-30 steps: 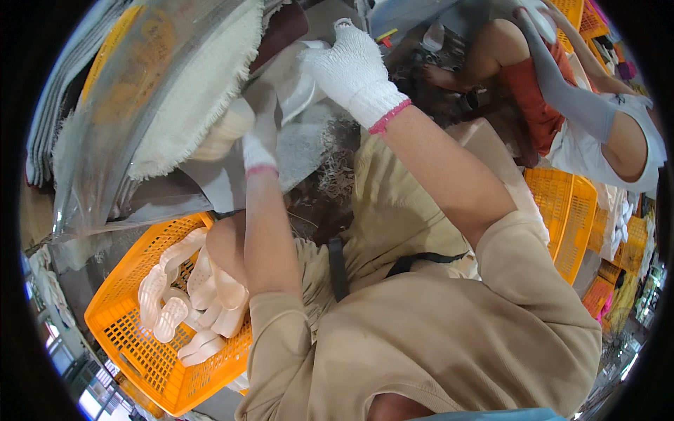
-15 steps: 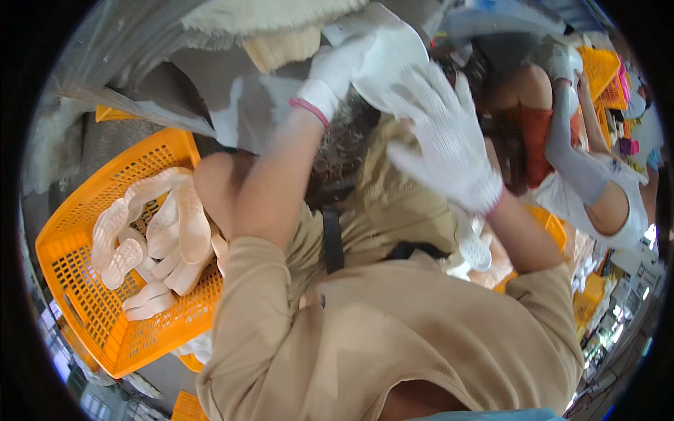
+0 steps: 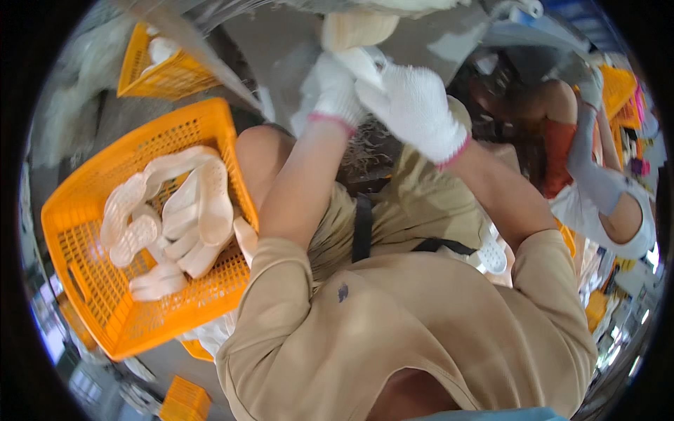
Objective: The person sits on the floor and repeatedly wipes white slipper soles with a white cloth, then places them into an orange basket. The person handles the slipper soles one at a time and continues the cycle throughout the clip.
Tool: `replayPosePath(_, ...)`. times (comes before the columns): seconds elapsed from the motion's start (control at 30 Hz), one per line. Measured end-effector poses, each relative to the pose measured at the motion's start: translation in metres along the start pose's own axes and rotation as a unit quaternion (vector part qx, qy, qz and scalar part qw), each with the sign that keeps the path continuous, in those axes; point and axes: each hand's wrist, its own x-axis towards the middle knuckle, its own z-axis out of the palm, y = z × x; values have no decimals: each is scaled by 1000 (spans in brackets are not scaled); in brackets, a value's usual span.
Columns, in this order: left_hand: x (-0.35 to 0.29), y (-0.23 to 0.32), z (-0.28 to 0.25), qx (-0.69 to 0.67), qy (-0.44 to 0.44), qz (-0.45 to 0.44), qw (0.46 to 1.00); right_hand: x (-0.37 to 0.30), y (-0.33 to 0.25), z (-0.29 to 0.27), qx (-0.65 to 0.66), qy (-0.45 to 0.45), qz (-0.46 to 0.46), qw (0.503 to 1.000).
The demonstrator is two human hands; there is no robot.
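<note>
My left hand (image 3: 335, 88), in a white knit glove, is closed on one side of a white shoe sole (image 3: 366, 67). My right hand (image 3: 419, 109), gloved the same way, grips the other side, its thumb lying along the piece. The sole is seen mostly edge-on, and the fingers hide part of it. Its far end meets or nearly meets a pale cream wheel-like block (image 3: 358, 29); I cannot tell if they touch. Several cream soles (image 3: 200, 200) lie in an orange slatted basket (image 3: 84, 298) to the left of my thigh.
A smaller orange basket (image 3: 172, 74) with white pieces stands at the far left. A clear sheet (image 3: 203, 52) hangs beside the wheel. At the right sits a co-worker with a grey sleeve (image 3: 588, 154). A perforated white sole (image 3: 493, 256) shows by my right hip.
My right hand was spread with fingers apart beside the sole; now it is closed on it. The sole has turned from flat-facing to edge-on, up by the cream wheel. The view has shifted.
</note>
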Motion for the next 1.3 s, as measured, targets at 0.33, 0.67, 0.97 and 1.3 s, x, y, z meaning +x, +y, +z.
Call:
replayPosePath(0.33, 6, 28, 18, -109, -163, 58, 979, 40, -6, -5, 101, -35, 119, 987)
replayPosePath(0.67, 18, -14, -6, -85, -103, 44, 990, 21, -8, -18, 366, -209, 182, 889)
replayPosePath(0.97, -4, -38, -7, -97, -143, -59, 983, -51, -51, -43, 152, -65, 167, 972)
replayPosePath(1.3, 56, -31, -33, -134, -243, 7, 961, 10, -12, -5, 23, -11, 55, 998)
